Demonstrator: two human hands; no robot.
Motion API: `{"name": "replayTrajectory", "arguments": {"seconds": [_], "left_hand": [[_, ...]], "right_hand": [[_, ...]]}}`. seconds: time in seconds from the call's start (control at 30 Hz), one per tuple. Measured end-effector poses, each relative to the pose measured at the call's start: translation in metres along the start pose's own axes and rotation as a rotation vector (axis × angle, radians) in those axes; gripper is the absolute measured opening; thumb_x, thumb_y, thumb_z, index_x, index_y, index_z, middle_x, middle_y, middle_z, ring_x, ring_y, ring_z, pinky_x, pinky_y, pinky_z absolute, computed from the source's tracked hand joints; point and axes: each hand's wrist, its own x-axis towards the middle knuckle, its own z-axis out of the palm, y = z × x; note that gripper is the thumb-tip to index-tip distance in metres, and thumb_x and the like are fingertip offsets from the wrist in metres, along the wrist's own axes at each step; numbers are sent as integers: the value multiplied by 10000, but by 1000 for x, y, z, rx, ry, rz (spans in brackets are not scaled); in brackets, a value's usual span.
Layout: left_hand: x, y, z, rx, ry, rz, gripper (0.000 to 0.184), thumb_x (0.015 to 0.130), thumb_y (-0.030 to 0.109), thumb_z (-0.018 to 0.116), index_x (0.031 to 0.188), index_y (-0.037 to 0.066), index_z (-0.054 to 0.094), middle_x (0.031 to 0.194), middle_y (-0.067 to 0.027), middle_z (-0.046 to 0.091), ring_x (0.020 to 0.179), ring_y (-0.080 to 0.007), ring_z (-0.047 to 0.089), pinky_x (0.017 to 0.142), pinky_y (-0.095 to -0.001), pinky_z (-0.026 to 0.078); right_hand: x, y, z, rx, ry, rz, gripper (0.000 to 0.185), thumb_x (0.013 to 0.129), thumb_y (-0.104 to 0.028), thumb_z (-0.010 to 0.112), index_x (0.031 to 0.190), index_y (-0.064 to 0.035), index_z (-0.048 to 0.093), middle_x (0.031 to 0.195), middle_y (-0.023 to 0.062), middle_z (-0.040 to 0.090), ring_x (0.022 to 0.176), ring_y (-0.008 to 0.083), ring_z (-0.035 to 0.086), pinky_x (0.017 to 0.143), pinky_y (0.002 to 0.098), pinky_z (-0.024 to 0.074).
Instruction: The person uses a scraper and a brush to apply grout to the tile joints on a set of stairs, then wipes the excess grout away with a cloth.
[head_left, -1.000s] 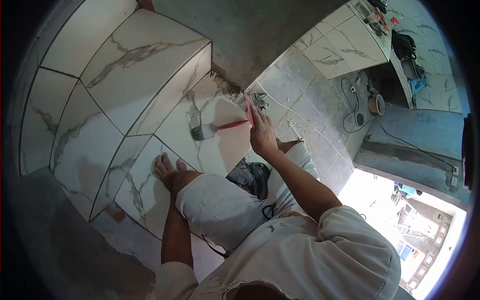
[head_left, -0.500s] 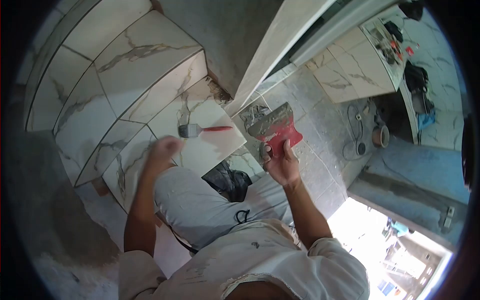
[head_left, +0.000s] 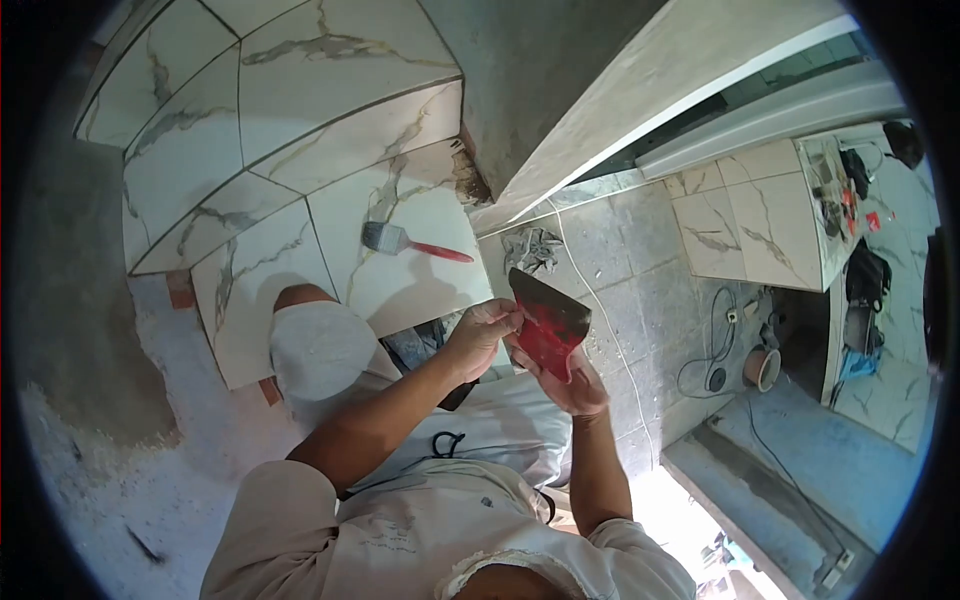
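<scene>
My right hand point(head_left: 573, 387) grips a wide red putty spreader point(head_left: 548, 338) by its lower part, with the dark, mortar-smeared blade edge tilted up and away from me. My left hand point(head_left: 485, 340) is closed, thumb and fingers pinched at the spreader's left edge. A paintbrush point(head_left: 420, 243) with a red handle and grey bristles lies on the marble-patterned tile step point(head_left: 345, 270), beyond my left hand. Dark crumpled material point(head_left: 415, 345) shows between my legs, partly hidden by my left forearm.
Tiled steps point(head_left: 330, 110) rise at the upper left beside a grey wall point(head_left: 520, 75). A crumpled grey bag point(head_left: 532, 248) and a pale cord point(head_left: 592, 290) lie on the tiled floor. A bucket point(head_left: 762, 369), cables point(head_left: 718, 345) and a cluttered counter point(head_left: 828, 200) stand to the right.
My left hand has moved right from above the step to the spreader. The spreader has turned and come closer to my body. The view has shifted; the paintbrush still lies on the step.
</scene>
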Motion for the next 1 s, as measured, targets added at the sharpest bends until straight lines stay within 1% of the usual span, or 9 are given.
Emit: {"name": "replayTrajectory", "arguments": {"seconds": [0.07, 0.13, 0.3, 0.33, 0.4, 0.47, 0.53, 0.73, 1.0], "left_hand": [[2, -2, 3, 172, -13, -39, 170, 920, 158, 643, 1023, 23, 634, 955, -54, 672, 796, -134, 623, 770, -291, 500], [11, -7, 2, 213, -4, -19, 181, 920, 160, 643, 1024, 12, 632, 954, -58, 671, 807, -137, 627, 771, -293, 503], [31, -7, -6, 344, 125, -50, 240, 868, 189, 697, 1022, 17, 632, 932, -45, 665, 836, -155, 611, 738, -322, 458], [33, 2, -12, 351, 128, -48, 240, 868, 189, 697, 1022, 17, 632, 932, -45, 665, 836, -155, 611, 738, -322, 458], [33, 29, -31, 1447, 191, 157, 268, 800, 158, 722, 1013, 25, 628, 911, -84, 643, 886, -222, 609, 804, -365, 450], [38, 62, -44, 2044, 225, 602, 301, 731, 157, 736, 996, 59, 633, 919, -100, 603, 959, -271, 575, 881, -410, 412], [47, 91, -55, 2244, 150, 626, 267, 718, 172, 736, 954, 100, 633, 942, -72, 584, 1014, -266, 545, 931, -438, 368], [50, 148, -103, 2458, -185, 276, 167, 740, 170, 709, 897, 144, 656, 927, -76, 623, 989, -264, 597, 876, -419, 399], [24, 191, -109, 2265, 12, 63, 264, 673, 107, 766, 893, 75, 624, 951, -87, 609, 1027, -296, 565, 931, -437, 400]], "right_hand": [[7, -16, -15, -274, -299, -34, 996, 764, -542, 734, 1480, -32, 266, 1491, 142, 355, 1364, 287, 372, 1120, 421, 300], [11, -17, -26, -292, -189, 17, 1071, 707, -593, 754, 1473, -19, 273, 1477, 140, 374, 1347, 269, 396, 1107, 418, 319], [32, -13, -61, -402, -139, 129, 884, 679, -115, 744, 1450, -4, 325, 1427, 132, 431, 1312, 258, 432, 1108, 402, 312], [44, -16, -59, -397, -145, 127, 884, 679, -115, 744, 1450, -4, 325, 1427, 132, 431, 1312, 258, 432, 1108, 402, 312], [66, -26, -51, -630, -333, -64, 899, 583, 32, 630, 1437, -3, 351, 1415, 157, 439, 1286, 248, 442, 1081, 399, 337], [82, -20, -66, -944, -287, -192, 925, 530, -16, 653, 1421, -66, 408, 1392, 191, 441, 1249, 307, 457, 1046, 413, 364], [109, -12, -86, -1602, -376, -615, 905, 520, -33, 662, 1397, -136, 463, 1357, 202, 439, 1193, 387, 469, 1032, 435, 373], [170, 3, -88, -1754, -566, -675, 902, 499, -107, 761, 1349, -290, 520, 1330, 181, 440, 1182, 425, 459, 1003, 502, 418], [195, 8, -102, -1810, -594, -682, 975, 484, -70, 785, 1367, -359, 486, 1307, 165, 456, 1202, 410, 443, 1018, 491, 410]]}}
